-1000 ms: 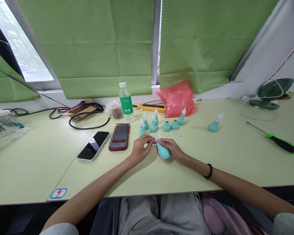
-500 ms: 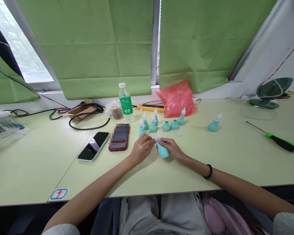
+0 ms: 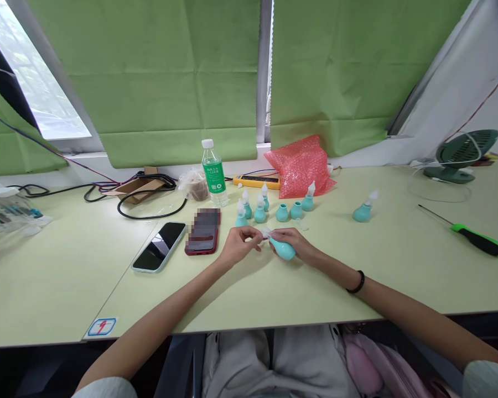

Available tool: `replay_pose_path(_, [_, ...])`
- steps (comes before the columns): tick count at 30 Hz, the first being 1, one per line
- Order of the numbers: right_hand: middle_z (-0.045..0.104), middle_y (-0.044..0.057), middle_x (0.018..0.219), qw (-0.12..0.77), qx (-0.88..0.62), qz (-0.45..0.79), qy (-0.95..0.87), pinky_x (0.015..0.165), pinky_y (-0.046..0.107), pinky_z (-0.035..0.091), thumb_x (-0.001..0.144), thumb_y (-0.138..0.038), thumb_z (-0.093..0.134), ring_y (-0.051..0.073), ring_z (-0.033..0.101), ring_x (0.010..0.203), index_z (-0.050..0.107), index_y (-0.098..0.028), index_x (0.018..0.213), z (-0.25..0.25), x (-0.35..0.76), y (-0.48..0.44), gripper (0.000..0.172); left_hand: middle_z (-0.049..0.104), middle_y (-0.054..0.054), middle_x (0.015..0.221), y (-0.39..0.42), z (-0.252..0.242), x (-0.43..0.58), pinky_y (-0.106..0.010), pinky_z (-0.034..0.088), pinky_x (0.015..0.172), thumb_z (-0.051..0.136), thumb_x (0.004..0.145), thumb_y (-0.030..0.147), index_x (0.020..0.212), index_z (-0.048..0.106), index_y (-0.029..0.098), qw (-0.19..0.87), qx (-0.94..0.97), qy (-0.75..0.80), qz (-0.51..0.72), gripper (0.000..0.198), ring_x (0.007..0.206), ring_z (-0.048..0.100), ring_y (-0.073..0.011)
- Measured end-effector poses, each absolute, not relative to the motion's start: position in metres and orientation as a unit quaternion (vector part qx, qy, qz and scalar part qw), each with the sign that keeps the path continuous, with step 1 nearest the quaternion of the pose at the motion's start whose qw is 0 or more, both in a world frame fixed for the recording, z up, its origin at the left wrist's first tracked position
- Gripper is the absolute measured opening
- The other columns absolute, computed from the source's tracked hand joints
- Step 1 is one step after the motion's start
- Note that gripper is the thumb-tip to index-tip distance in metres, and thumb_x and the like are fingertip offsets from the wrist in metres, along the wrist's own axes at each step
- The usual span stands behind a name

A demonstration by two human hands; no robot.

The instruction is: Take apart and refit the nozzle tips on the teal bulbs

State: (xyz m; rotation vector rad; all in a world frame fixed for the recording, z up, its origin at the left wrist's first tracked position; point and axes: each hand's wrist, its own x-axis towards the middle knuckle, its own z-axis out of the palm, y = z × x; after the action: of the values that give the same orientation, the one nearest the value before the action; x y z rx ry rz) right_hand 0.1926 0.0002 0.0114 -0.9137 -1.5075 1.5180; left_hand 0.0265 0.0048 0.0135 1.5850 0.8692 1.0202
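Observation:
My right hand point(image 3: 295, 243) is closed around a teal nasal aspirator bulb point(image 3: 285, 251), which lies tilted with its rounded end toward me. At the bulb's neck is a clear plastic tip point(image 3: 266, 232). My left hand point(image 3: 243, 243) pinches at this tip, fingers closed; how much of it they grip is partly hidden. Just beyond my hands stand several teal aspirators with clear tips point(image 3: 260, 210), and two teal bulbs without tips, one point(image 3: 281, 213) beside the other point(image 3: 296, 210). A loose clear piece point(image 3: 302, 224) lies near them.
Left of my hands lie a white-edged phone point(image 3: 159, 247) and a red-cased phone point(image 3: 203, 232). A water bottle point(image 3: 214, 177), a yellow meter point(image 3: 256, 182) and red bubble wrap point(image 3: 301, 168) are at the back. Rightward are another aspirator point(image 3: 362, 213), a screwdriver point(image 3: 473, 236) and a fan point(image 3: 460, 157).
The aspirator bulb has turned in my right hand, its rounded end swinging right and slightly up. My left hand stays at the tip with its fingers slightly shifted.

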Motion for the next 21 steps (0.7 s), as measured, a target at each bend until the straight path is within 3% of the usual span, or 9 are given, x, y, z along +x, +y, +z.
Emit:
replay_pose_path(4, [0.048,0.003,0.06,0.329,-0.309,0.731,-0.512,0.041,0.022,0.028,0.07,-0.033,0.049,0.01,0.044,0.048,0.054,-0.01,0.077,0.015,0.203,0.008,0.025,0.051,-0.002,0.061,0.012,0.018,0.02,-0.018,0.041,0.052,0.057,0.064,0.024,0.069,0.056,0.009,0.729,0.508,0.287,0.359,0.016,0.056,0.047,-0.0055])
replay_pose_path(7, [0.047,0.002,0.06,0.329,-0.284,0.779,-0.453,0.041,0.021,0.029,0.071,-0.033,0.046,0.009,0.043,0.048,0.055,-0.011,0.084,0.014,0.21,0.013,0.027,0.048,0.0,0.057,0.017,0.02,0.014,-0.015,0.039,0.051,0.059,0.062,0.023,0.067,0.055,0.009,0.751,0.486,0.268,0.359,0.016,0.054,0.045,-0.0041])
replay_pose_path(10, [0.048,0.002,0.061,0.364,-0.307,0.76,-0.441,0.045,0.021,0.032,0.07,-0.031,0.05,0.008,0.044,0.051,0.057,-0.011,0.083,0.012,0.214,0.016,0.026,0.051,-0.001,0.06,0.025,0.017,0.01,-0.018,0.04,0.054,0.058,0.061,0.026,0.068,0.057,0.009,0.662,0.538,0.333,0.402,0.018,0.055,0.047,-0.0053])
replay_pose_path(13, [0.051,0.002,0.062,0.394,-0.356,0.693,-0.487,0.049,0.021,0.033,0.065,-0.03,0.056,0.009,0.045,0.055,0.059,-0.01,0.074,0.009,0.213,0.016,0.022,0.054,-0.002,0.056,0.031,0.006,0.009,-0.022,0.04,0.051,0.055,0.061,0.025,0.062,0.058,0.009,0.47,0.645,0.466,0.383,0.017,0.05,0.047,-0.0083])
replay_pose_path(17, [0.052,0.002,0.062,0.4,-0.391,0.6,-0.572,0.052,0.021,0.033,0.062,-0.031,0.06,0.009,0.046,0.058,0.058,-0.011,0.062,0.009,0.209,0.013,0.02,0.058,-0.003,0.056,0.029,-0.006,0.013,-0.023,0.037,0.053,0.05,0.061,0.015,0.06,0.06,0.012,0.221,0.776,0.493,0.325,0.011,0.052,0.049,-0.0108])
replay_pose_path(21, [0.053,0.001,0.064,0.389,-0.39,0.491,-0.674,0.057,0.022,0.034,0.065,-0.033,0.056,0.011,0.046,0.062,0.058,-0.012,0.066,0.013,0.201,0.004,0.021,0.059,-0.003,0.063,0.021,-0.003,0.018,-0.021,0.038,0.054,0.048,0.064,0.016,0.07,0.059,0.013,0.176,0.775,0.488,0.362,0.014,0.057,0.05,-0.0105])
